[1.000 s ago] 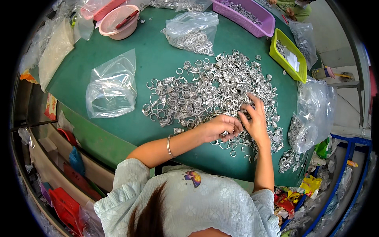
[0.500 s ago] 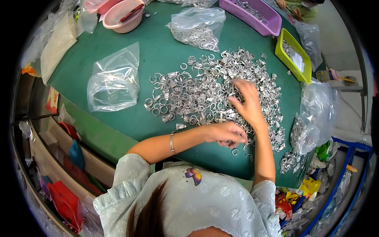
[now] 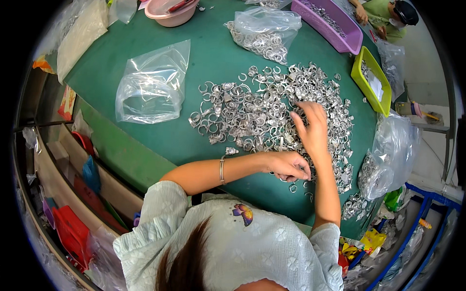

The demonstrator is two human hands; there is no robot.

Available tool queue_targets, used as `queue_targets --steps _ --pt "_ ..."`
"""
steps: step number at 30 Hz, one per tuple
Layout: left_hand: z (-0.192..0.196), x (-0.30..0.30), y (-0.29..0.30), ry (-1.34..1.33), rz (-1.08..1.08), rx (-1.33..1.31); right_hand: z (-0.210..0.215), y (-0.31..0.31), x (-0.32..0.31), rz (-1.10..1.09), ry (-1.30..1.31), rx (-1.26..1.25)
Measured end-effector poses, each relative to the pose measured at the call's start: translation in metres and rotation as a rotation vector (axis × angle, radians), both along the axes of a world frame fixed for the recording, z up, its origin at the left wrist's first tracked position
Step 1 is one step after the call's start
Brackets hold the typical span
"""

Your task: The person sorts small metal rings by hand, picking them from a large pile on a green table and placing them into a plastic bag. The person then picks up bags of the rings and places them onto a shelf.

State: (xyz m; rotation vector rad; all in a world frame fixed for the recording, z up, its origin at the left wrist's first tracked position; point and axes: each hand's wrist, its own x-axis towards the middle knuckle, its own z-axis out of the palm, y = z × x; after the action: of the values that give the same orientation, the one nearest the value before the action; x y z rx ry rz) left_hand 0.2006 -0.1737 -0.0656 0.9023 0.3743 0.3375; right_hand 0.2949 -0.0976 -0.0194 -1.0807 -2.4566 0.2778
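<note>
The left hand (image 3: 290, 166) pinches rings; the right hand (image 3: 310, 127) lies open on the big ring pile (image 3: 262, 109) at 12 o'clock, mostly unsorted.

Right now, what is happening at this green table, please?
A person is sorting a big loose pile of small silver metal rings on the round green table. The left hand pinches rings at the pile's near edge; the right hand lies spread on the pile. A clear plastic bag lies to the left.
</note>
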Motion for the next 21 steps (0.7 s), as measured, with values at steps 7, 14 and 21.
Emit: queue_targets --steps 7,14,21 --pt "-0.003 -0.001 0.0 0.018 -0.031 0.076 -0.006 0.018 -0.013 0.012 0.321 -0.372" --pt "-0.01 0.004 -0.002 -0.007 -0.035 0.072 0.001 0.022 -0.001 0.007 1.283 -1.628" --pt "-0.005 0.004 -0.003 0.008 -0.122 0.161 -0.008 0.009 -0.053 0.209 0.162 -0.401"
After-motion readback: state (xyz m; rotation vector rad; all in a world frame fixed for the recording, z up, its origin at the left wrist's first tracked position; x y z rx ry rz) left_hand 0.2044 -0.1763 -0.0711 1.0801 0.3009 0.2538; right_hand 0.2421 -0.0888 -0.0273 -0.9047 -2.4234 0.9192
